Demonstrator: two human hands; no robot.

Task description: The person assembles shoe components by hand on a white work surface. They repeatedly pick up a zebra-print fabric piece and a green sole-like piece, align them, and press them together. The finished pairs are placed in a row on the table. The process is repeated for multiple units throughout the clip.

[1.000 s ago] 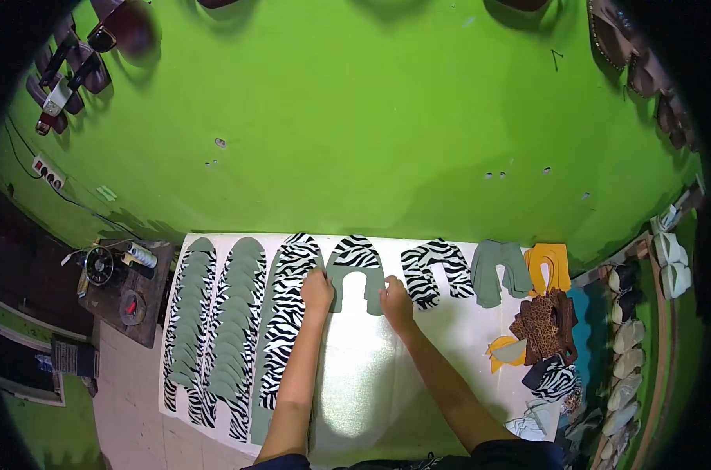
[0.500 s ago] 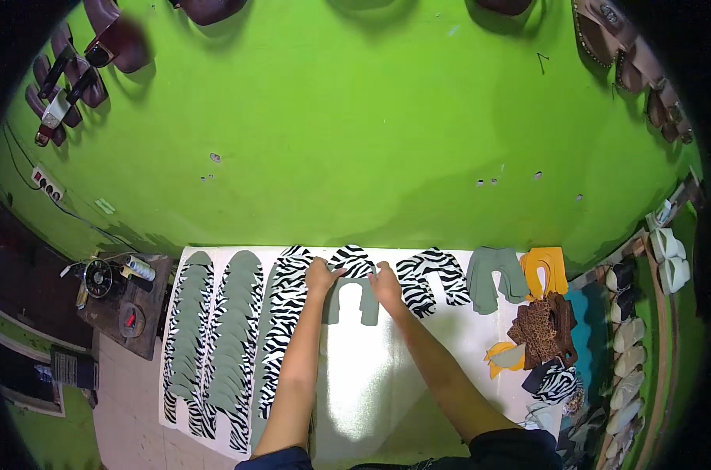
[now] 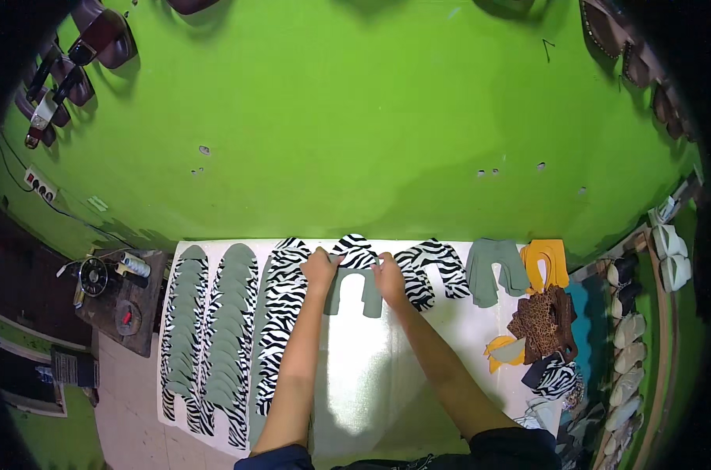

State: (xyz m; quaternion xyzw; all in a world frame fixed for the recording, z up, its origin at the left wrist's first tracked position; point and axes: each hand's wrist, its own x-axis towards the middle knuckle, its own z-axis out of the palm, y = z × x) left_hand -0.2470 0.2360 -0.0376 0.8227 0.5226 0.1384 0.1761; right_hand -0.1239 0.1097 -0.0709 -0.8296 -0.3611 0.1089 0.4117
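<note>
At the middle of the white counter (image 3: 357, 352), near its wall-side edge, your two hands meet over one arch-shaped cutout pair: a zebra-print piece (image 3: 357, 249) at the top, a grey-green arch piece (image 3: 373, 299) with its two legs pointing toward you. Your left hand (image 3: 319, 269) is at the left side of the pair, your right hand (image 3: 388, 280) at the right side. Fingers of both hands are bent in on the edges, touching; can't tell whether they pinch or only press, the tips are too small.

Just left of your left hand: a column of zebra-print pieces (image 3: 281, 309), overlapping, grey-green showing along its left side. Further left, two long overlapping rows, grey-green over zebra: the outer row (image 3: 187, 313) and the inner row (image 3: 230, 329).

Just right of your right hand, zebra-print arches (image 3: 451, 268); then grey-green arches (image 3: 481, 274) and yellow arches (image 3: 556, 262). Below the yellow ones lie a leopard-print piece (image 3: 534, 325), then a small yellow piece (image 3: 496, 345) and a zebra-print bundle (image 3: 559, 380).

Off the counter: a thread spool (image 3: 136, 265) on a dark side table (image 3: 140, 317) to your left, shoes (image 3: 629, 337) racked to your right.
</note>
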